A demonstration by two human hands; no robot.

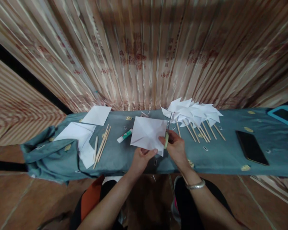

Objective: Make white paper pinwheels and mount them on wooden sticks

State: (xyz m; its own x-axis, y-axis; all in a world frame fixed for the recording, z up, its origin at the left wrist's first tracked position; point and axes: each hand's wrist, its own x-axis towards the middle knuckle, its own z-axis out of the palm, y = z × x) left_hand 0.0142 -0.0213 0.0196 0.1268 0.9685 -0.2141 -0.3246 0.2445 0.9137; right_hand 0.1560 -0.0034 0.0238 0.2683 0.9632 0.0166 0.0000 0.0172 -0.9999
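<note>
A square sheet of white paper (147, 129) is raised over the middle of the table, with creases and a slit near its lower right corner. My left hand (142, 159) pinches its lower edge between thumb and fingers. In my right hand (174, 146) is a pair of scissors (167, 140) with pale green handles, the blades pointing up and away beside the paper's right edge. My right thumb also reaches onto the paper. Left of the sheet lies a green and white glue stick (124, 136).
Several white paper pinwheels (192, 111) on wooden sticks lie at the back right. Paper sheets (73, 132), wooden sticks (102, 147) and a pencil-like white stick (95, 149) lie left. A dark phone (252, 147) and a blue-framed device (284, 115) are right, on the cloth-covered table (220, 156).
</note>
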